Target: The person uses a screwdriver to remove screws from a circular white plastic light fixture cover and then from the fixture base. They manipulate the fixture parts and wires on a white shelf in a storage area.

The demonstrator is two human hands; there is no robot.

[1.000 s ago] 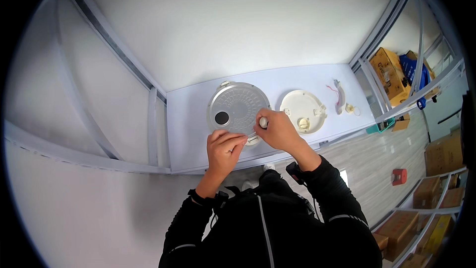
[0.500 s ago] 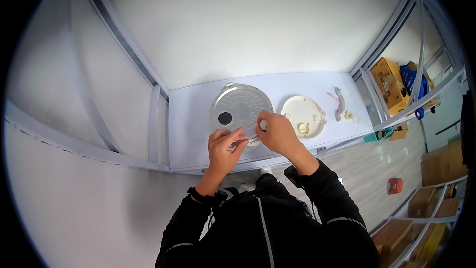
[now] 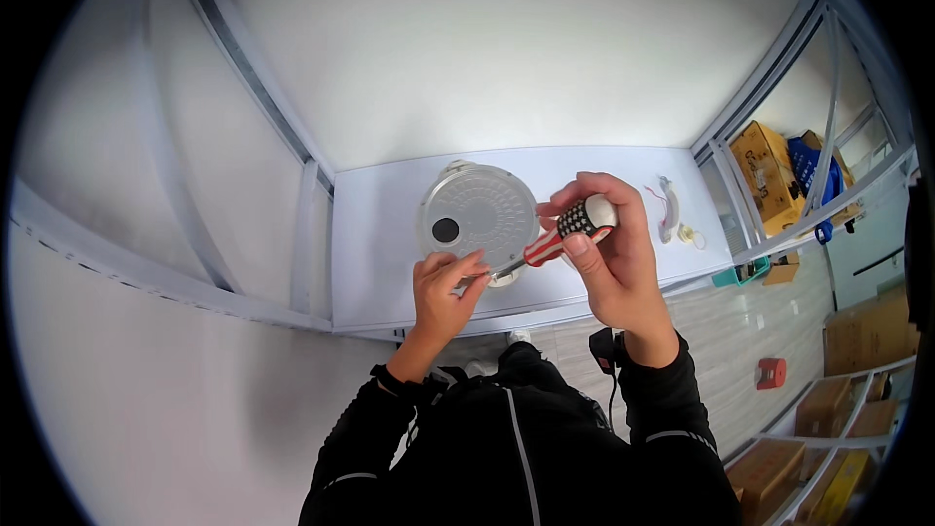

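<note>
In my right hand (image 3: 623,263) is a screwdriver (image 3: 575,234) with a thick handle, red and white striped, black with white dots, and pale at the butt. Its metal shaft slants down-left to the front edge of a round translucent disc (image 3: 482,205) with a dark round spot. There the fingertips of my left hand (image 3: 448,287) are pinched together beside the shaft's tip; what lies between them is too small to make out. The disc rests on the white table, with pale tabs showing at its rim. My right hand covers the spot right of the disc.
On the table's right lie a curved white part (image 3: 667,209) with thin red wires and a small yellowish piece (image 3: 690,236). Metal frame posts border the table. Cardboard boxes (image 3: 765,175) and a blue bag (image 3: 816,170) stand beyond; a red stool (image 3: 770,373) is on the floor.
My right hand has moved up and right and turned, bringing the screwdriver's handle into full view. It now covers the white round base beside the disc. My left hand has barely moved.
</note>
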